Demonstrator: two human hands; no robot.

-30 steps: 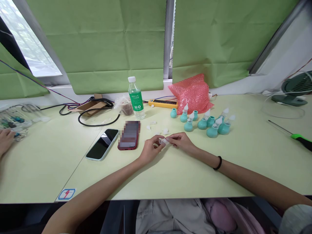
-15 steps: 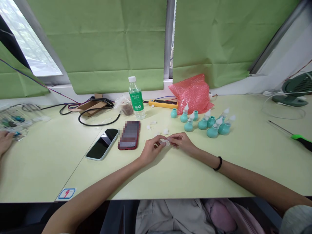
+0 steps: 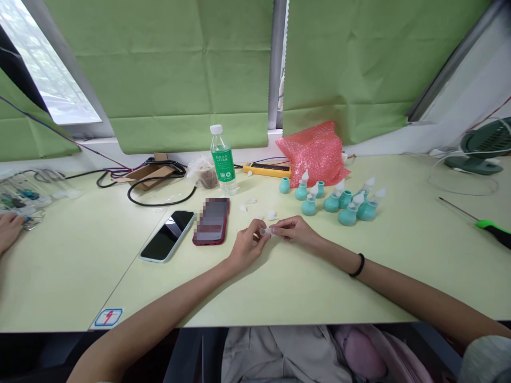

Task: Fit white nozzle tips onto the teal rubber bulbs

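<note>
Between my two hands is a small translucent white plastic piece with a round, ring-like end at its left. My left hand is closed, pinching it between thumb and fingers. The fingertips of my right hand close on its right end; part of the piece is hidden behind them. Just beyond lie several loose white bits. Farther right stand several teal squeeze bulbs, many with a translucent pointed tip on top and a few with an uncovered neck.
A red-cased phone and a pale-cased phone lie left of my hands. Behind are a water bottle, a yellow power strip and pink bubble wrap. A screwdriver lies right. Another person's hand is far left.
The white piece has turned in my fingers, so its round end now shows toward the left. My fingertips have shifted slightly; the other things stay in place.
</note>
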